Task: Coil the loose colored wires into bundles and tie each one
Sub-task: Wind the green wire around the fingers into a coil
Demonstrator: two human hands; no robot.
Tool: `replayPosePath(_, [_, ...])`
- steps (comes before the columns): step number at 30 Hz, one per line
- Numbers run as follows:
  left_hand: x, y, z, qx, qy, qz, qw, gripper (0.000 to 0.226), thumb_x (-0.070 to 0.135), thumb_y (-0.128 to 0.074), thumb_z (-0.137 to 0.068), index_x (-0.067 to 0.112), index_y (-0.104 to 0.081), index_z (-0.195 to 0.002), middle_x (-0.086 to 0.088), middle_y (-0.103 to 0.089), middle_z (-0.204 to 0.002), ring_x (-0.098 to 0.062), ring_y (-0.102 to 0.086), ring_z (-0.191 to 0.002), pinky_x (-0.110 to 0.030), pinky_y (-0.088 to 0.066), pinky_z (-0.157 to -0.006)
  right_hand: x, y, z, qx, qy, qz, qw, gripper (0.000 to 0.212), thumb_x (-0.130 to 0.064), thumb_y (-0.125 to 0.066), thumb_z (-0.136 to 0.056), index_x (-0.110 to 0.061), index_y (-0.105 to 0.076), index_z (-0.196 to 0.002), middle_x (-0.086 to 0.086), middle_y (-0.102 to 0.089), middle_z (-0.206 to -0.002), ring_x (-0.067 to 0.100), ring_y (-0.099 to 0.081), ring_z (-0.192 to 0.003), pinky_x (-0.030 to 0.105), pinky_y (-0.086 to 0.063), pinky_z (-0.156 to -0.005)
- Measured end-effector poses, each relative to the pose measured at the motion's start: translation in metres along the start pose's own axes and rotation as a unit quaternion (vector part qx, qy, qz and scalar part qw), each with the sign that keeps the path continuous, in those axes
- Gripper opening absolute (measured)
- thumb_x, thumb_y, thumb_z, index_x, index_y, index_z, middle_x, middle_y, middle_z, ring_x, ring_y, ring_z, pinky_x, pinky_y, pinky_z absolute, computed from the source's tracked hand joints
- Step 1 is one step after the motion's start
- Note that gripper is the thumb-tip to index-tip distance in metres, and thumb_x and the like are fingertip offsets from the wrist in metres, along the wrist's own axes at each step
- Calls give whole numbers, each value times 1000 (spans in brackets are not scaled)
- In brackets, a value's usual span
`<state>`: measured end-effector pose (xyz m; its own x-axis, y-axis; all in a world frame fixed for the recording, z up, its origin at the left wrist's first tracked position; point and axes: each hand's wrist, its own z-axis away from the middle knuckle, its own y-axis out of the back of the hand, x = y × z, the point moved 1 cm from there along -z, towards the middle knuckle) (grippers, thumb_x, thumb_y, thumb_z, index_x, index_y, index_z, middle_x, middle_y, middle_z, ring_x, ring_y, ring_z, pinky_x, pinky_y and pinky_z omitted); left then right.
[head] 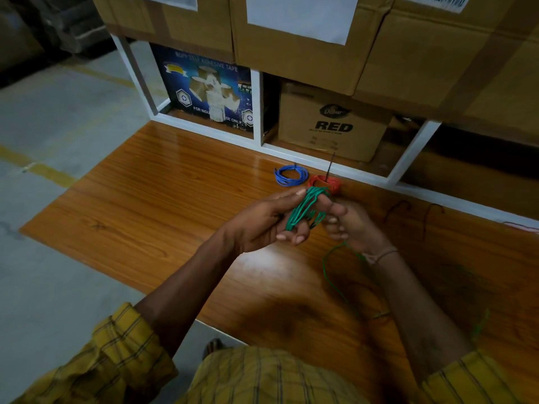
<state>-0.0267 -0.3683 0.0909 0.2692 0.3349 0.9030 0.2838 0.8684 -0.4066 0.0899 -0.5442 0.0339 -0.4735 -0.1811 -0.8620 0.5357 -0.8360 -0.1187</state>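
A green wire (pixel 300 212) is looped several times around the fingers of my left hand (pixel 262 225), which is held above the wooden table (pixel 163 205). My right hand (pixel 353 225) grips the same green wire just to the right of the coil. The wire's loose tail (pixel 328 272) hangs from my right hand and trails over the table toward me. Behind my hands lie a coiled blue wire bundle (pixel 291 175) and a coiled red wire bundle (pixel 325 183), each with a dark tie sticking up.
Thin dark ties (pixel 428 217) lie on the table to the right. A white shelf frame (pixel 256 106) with cardboard boxes (pixel 332 123) stands right behind the table. Concrete floor with yellow lines (pixel 49 173) lies to the left.
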Motion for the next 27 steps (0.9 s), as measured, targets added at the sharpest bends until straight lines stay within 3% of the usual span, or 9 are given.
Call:
replayPosePath(2, [1, -2, -7, 9, -20, 35, 999, 41, 24, -22, -117, 0, -51, -135, -12, -75, -97, -14, -69, -65, -17, -43, -47, 10, -11, 1, 18, 1, 41, 999, 21, -29, -46, -104, -15, -57, -91, -3, -34, -57, 5, -23, -38, 15, -15, -38])
replayPosePath(6, [1, 5, -21, 30, -68, 110, 991, 47, 23, -27, -117, -2, -37, -156, -20, -50, -159, -30, -70, -115, -28, -62, -80, 29, -32, 14, 25, 40, 202, 978, 18, -28, -51, -104, -27, -63, -91, -7, -57, -77, 6, -49, -60, 26, -44, -59])
replayPosePath(10, [-3, 16, -31, 118, -83, 135, 980, 44, 18, -32, -116, -2, -43, -153, -17, -48, -161, -43, -55, -140, -49, -48, -115, 28, -48, 39, -33, 124, 491, 862, 19, -21, -50, -105, -16, -57, -88, 7, -65, -87, 28, -63, -87, 37, -46, -77])
replayPosePath(12, [-4, 23, -34, 180, -81, 88, 976, 45, 20, -33, -116, -2, -45, -153, -19, -53, -157, -37, -61, -131, -47, -49, -115, 26, -51, 55, -55, 164, 561, 810, 12, -24, -54, -102, -14, -59, -99, 13, -70, -99, 34, -65, -98, 41, -49, -81])
replayPosePath(14, [-4, 30, -34, 212, -62, 36, 975, 50, 32, -33, -116, 0, -50, -150, -19, -57, -150, -33, -60, -126, -46, -47, -113, 16, -50, 77, -74, 203, 563, 798, 10, -28, -58, -100, -19, -60, -95, 0, -68, -86, 23, -63, -84, 36, -44, -72])
replayPosePath(18, [-11, 33, -31, 169, -3, -41, 985, 90, 77, -25, -101, 10, -44, -158, -12, -56, -142, -30, -54, -127, -46, -38, -115, -33, -41, 116, -101, 274, 488, 822, 23, -31, -58, -99, -20, -57, -79, -8, -47, -61, 2, -43, -57, 32, -33, -57])
replayPosePath(21, [-11, 20, -23, 76, 25, -80, 994, 100, 81, -2, -95, 15, -31, -165, -9, -51, -157, -30, -69, -125, -37, -56, -98, -70, -20, 119, -72, 296, 409, 860, 19, -22, -63, -102, -20, -66, -84, 7, -55, -67, 8, -47, -61, 28, -36, -57])
replayPosePath(24, [-7, 7, -12, -1, 47, -139, 989, 101, 79, 15, -90, 28, -32, -164, -4, -48, -162, -47, -69, -120, -38, -53, -84, -88, -3, 97, -34, 330, 374, 866, 14, -16, -65, -101, -8, -71, -92, -2, -68, -75, 12, -63, -70, 27, -46, -64])
replayPosePath(27, [-4, 5, -3, -28, 55, -149, 987, 111, 81, 15, -85, 20, -38, -161, -11, -56, -155, -45, -74, -101, -34, -46, -69, -78, 9, 57, 19, 349, 362, 864, 16, -21, -70, -97, -7, -71, -91, 10, -73, -87, 25, -69, -86, 36, -52, -76])
